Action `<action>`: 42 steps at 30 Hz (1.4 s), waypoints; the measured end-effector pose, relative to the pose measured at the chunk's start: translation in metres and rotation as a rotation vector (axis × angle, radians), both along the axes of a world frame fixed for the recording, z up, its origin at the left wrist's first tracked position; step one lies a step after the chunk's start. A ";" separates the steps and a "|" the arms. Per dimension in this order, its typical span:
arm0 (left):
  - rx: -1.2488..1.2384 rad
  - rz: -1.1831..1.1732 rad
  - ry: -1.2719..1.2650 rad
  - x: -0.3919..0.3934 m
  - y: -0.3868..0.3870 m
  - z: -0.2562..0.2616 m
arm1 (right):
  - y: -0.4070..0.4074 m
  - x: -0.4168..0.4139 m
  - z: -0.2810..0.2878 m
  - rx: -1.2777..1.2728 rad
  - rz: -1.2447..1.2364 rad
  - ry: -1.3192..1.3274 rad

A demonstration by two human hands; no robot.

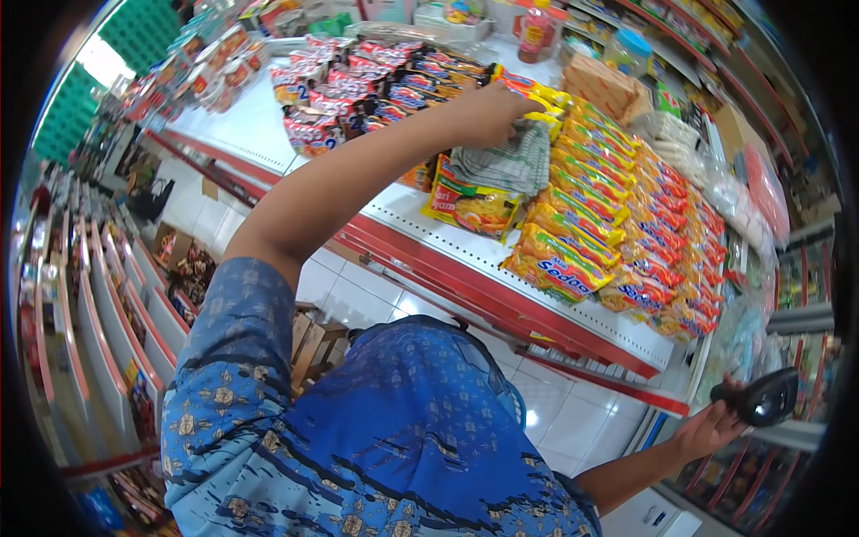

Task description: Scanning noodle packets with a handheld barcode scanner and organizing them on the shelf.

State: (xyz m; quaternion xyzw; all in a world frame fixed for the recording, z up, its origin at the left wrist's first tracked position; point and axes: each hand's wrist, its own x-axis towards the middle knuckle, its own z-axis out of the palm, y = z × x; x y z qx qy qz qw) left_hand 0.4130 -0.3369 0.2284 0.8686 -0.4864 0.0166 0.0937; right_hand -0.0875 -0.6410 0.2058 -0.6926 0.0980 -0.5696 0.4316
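Observation:
My left hand (493,113) reaches over rows of instant noodle packets and grips a grey-green checked cloth (507,161), which hangs below the fingers. Part of the cloth lies over a yellow noodle packet (473,201) at the shelf's front. Just beyond the fingers are more yellow packets (537,94), partly hidden by the hand. Out to the far right, my right hand (715,426) holds a black handheld device (768,399) that looks like a barcode scanner, away from the shelf.
The white shelf (396,218) has a red front edge. Red-and-black packets (342,84) stand left, orange ones (570,262) right. Noodle cups (225,70), a pink bottle (533,33) and a brown paper package (600,84) sit farther back. A wooden stool (312,346) is below; shelving (100,322) runs left.

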 end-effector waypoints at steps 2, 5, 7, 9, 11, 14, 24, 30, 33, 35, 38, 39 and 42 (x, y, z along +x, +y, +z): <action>-0.009 0.022 -0.024 0.003 0.003 -0.002 | 0.006 0.011 0.003 0.202 0.370 -0.064; -0.176 -0.002 0.088 0.010 0.011 0.000 | 0.066 0.056 0.013 0.301 0.842 -0.060; -0.234 -0.072 0.083 0.000 0.029 0.020 | 0.086 0.088 -0.011 0.369 1.343 -0.034; -0.304 -0.041 0.062 -0.013 0.054 0.033 | 0.136 0.127 -0.019 0.418 1.619 0.013; -0.417 -0.071 0.042 -0.030 0.083 0.054 | 0.190 0.159 -0.029 0.508 1.843 0.074; -0.632 -0.047 -0.114 -0.057 0.142 0.076 | 0.258 0.194 -0.052 0.418 1.877 0.196; -1.365 0.582 0.633 -0.156 0.422 -0.049 | 0.410 0.271 -0.174 0.116 1.680 1.350; -1.974 1.601 0.603 -0.326 0.536 -0.340 | 0.491 0.323 -0.260 -0.217 1.212 1.521; -1.117 2.291 0.653 -0.508 0.600 -0.514 | 0.530 0.349 -0.290 -0.440 1.232 1.691; -0.700 2.366 0.851 -0.519 0.586 -0.456 | 0.537 0.372 -0.318 -0.865 1.243 1.885; -0.404 2.351 1.180 -0.585 0.610 -0.450 | 0.564 0.392 -0.348 -1.098 1.272 1.808; -0.393 2.268 1.270 -0.586 0.617 -0.436 | 0.578 0.398 -0.346 -1.188 1.294 1.771; -0.594 2.238 1.097 -0.583 0.636 -0.427 | 0.622 0.420 -0.359 -1.150 1.342 1.769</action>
